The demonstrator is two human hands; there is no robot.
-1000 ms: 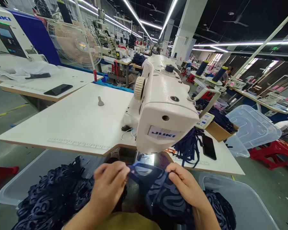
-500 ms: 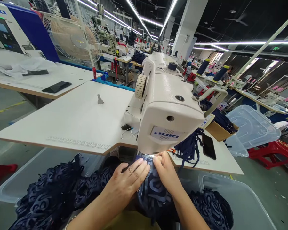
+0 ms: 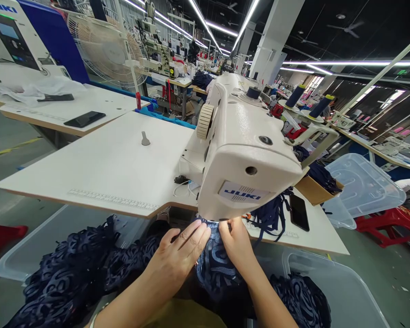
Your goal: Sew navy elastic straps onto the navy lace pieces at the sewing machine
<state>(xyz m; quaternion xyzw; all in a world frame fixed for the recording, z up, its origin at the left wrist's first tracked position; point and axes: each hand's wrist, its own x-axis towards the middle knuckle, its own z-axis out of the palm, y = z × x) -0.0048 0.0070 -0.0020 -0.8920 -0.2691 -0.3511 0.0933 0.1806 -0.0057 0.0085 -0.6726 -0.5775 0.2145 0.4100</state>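
Note:
A cream JUKI sewing machine (image 3: pixel 239 157) stands in front of me, its head hiding the needle area. Dark navy fabric (image 3: pixel 217 262) with a shiny swirl pattern runs from under the head down toward my lap. My left hand (image 3: pixel 182 248) lies on the fabric's left side with fingers stretched forward and the thumb apart. On the right side, my right hand (image 3: pixel 235 239) has its fingers curled on the fabric's edge, close under the head. Its fingertips are partly hidden by the machine.
Clear plastic bins (image 3: pixel 353 291) flank me, with navy fabric piles (image 3: pixel 64 269) at left and right. On the white table (image 3: pixel 116 159) lie a small grey metal piece (image 3: pixel 145 139), a phone (image 3: pixel 299 213) and navy strips (image 3: pixel 269 216). A red stool (image 3: pixel 389 225) stands at right.
Both hands stay on the fabric near the machine head. The fabric's upper strip between them shows less than before, and the cloth below has shifted slightly. The view has moved a little.

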